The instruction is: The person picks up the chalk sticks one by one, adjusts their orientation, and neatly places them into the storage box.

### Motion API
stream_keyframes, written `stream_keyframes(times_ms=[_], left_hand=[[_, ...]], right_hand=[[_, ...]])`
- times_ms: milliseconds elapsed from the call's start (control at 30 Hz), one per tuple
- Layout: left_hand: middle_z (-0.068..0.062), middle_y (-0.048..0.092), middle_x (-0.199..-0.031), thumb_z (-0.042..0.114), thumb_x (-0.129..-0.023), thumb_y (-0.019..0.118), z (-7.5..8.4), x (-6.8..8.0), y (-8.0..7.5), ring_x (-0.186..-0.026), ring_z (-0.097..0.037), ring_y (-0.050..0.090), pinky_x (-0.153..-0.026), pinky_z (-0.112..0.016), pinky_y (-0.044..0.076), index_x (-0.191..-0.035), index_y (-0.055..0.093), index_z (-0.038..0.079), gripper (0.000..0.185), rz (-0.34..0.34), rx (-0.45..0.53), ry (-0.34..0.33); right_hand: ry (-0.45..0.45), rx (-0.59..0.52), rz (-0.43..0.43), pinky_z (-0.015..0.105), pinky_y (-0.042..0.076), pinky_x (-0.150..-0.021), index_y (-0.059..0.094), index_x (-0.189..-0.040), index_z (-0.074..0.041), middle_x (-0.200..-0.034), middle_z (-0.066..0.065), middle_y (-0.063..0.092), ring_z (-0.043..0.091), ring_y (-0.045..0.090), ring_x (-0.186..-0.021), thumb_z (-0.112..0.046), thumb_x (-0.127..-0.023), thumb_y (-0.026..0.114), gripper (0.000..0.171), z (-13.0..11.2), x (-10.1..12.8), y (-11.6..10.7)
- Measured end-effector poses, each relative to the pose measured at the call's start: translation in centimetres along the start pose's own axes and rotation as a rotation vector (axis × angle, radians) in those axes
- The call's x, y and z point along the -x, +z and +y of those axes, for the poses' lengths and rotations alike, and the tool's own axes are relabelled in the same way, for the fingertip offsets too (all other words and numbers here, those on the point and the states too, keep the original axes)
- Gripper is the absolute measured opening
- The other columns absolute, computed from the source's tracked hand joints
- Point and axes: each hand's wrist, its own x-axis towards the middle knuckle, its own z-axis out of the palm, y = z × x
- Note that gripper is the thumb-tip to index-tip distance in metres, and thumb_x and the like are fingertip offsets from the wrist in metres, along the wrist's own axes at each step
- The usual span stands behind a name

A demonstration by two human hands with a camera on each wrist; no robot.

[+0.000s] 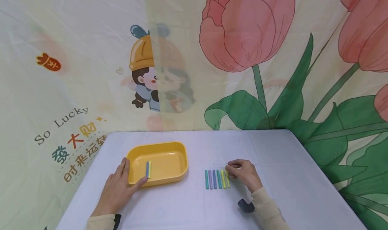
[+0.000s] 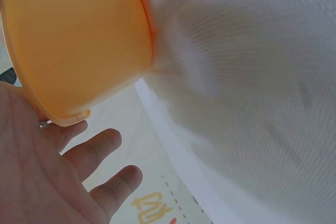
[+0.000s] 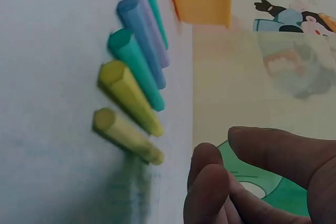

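A yellow tray (image 1: pixel 165 181) stands left of the middle of the table, with a blue chalk stick (image 1: pixel 147 169) and a yellow chalk stick (image 1: pixel 150 169) side by side in it. My left hand (image 1: pixel 119 186) rests against its near left corner, thumb at the front rim and fingers spread along the left side. Right of the tray, several chalk sticks lie in a row, among them a purple one (image 1: pixel 210 179) and a pale yellow one (image 3: pixel 128 136) at the right end. Above that end hovers my right hand (image 1: pixel 244 173), thumb and fingertips apart with nothing between them.
A white cloth (image 1: pixel 182 206) covers the table. Behind it hangs a printed curtain (image 1: pixel 188 120) with tulips and a cartoon figure. A dark object (image 1: pixel 246 206) is beside my right wrist.
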Motion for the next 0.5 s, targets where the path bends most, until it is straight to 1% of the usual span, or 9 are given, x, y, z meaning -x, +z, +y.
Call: stream_keyframes(times_ms=[167,233,367,500], left_hand=[[-0.033,0.014,-0.162,0.081,-0.088,0.049,-0.1,0.0,0.1,-0.143,-0.051,0.026,-0.111,-0.069,0.026,-0.157,0.010,-0.011,0.121,-0.007,-0.005,-0.005],[-0.033,0.014,-0.162,0.081,-0.088,0.048,-0.2,-0.1,0.1,-0.144,-0.051,0.026,-0.111,-0.069,0.026,-0.157,0.010,-0.011,0.121,-0.008,-0.008,-0.007],[-0.033,0.013,-0.163,0.081,-0.088,0.048,-0.2,-0.1,0.1,-0.144,-0.051,0.025,-0.112,-0.069,0.025,-0.157,0.010,-0.011,0.121,-0.011,0.000,-0.005],[-0.033,0.013,-0.163,0.080,-0.088,0.049,-0.2,-0.1,0.1,-0.145,-0.051,0.024,-0.112,-0.069,0.023,-0.157,0.009,-0.011,0.121,-0.014,0.010,-0.001]], right_hand=[[-0.020,0.106,0.027,0.029,0.057,-0.064,0.075,-0.106,-0.002,-0.089,0.005,0.072,0.015,0.065,-0.073,-0.022,-0.085,0.080,0.029,0.8,-0.1,0.3],[-0.039,0.146,0.028,0.030,0.057,-0.064,0.075,-0.104,-0.001,-0.087,0.004,0.072,0.015,0.065,-0.074,-0.022,-0.084,0.081,0.029,1.1,0.0,0.5],[-0.043,0.187,0.012,0.031,0.056,-0.064,0.076,-0.101,-0.002,-0.084,0.002,0.071,0.015,0.064,-0.075,-0.022,-0.083,0.082,0.027,1.4,0.2,0.8],[-0.040,0.201,0.002,0.029,0.055,-0.063,0.076,-0.099,-0.003,-0.082,0.001,0.071,0.015,0.063,-0.073,-0.020,-0.083,0.082,0.024,1.4,0.3,1.0]])
